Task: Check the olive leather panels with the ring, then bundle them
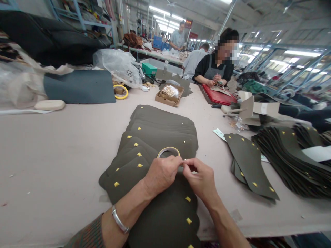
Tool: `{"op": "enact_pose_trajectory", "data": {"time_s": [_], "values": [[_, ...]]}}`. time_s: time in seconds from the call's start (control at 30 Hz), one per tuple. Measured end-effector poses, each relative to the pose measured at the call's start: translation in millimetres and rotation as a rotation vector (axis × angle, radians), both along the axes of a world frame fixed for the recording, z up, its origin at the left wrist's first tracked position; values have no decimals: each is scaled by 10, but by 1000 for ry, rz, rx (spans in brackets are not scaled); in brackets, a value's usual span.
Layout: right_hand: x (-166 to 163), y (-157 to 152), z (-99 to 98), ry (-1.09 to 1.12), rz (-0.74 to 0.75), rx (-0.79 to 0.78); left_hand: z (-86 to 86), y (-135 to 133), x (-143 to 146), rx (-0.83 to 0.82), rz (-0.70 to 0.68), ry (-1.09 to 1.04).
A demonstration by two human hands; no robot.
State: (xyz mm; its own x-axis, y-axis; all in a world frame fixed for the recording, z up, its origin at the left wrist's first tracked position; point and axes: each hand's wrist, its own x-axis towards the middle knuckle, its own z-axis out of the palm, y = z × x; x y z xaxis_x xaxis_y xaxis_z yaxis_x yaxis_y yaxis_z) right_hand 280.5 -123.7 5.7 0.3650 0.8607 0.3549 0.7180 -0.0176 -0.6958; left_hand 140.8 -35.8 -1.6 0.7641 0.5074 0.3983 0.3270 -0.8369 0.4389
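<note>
My left hand [164, 173] is closed round a roll of yellow tape [168, 148], whose upper rim stands above my knuckles. Close against it, my right hand [201, 177] pinches with thumb and forefinger; what sits in that pinch is too small to make out. Both hands are over a fanned stack of dark olive sheet pieces [162, 120] with rounded, wavy edges. Small yellow tape bits [140, 165] dot the pieces. One olive piece [160, 213] lies nearest me, under my forearms, with several yellow bits along its right edge.
At right lie loose curved olive pieces [247, 162] and a thick pile of olive strips [289, 165]. A small cardboard box [168, 100] and another yellow tape roll [126, 92] stand farther back. Across the table a co-worker [217, 65] handles a red item [219, 96].
</note>
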Motion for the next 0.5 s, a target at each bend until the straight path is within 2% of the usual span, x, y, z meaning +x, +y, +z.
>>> {"op": "enact_pose_trajectory", "data": {"time_s": [0.13, 0.23, 0.37, 0.5], "values": [[105, 94, -39, 552, -126, -137, -1, -30, 24, 70, -21, -86], [277, 137, -105, 700, -206, -177, -10, -55, 42, 70, 5, -49], [413, 120, -159, 619, -108, -260, -36, -60, 77, 97, 45, 202], [399, 113, -131, 311, -65, -324, -65, -57, 90, 107, 41, 277]]}}
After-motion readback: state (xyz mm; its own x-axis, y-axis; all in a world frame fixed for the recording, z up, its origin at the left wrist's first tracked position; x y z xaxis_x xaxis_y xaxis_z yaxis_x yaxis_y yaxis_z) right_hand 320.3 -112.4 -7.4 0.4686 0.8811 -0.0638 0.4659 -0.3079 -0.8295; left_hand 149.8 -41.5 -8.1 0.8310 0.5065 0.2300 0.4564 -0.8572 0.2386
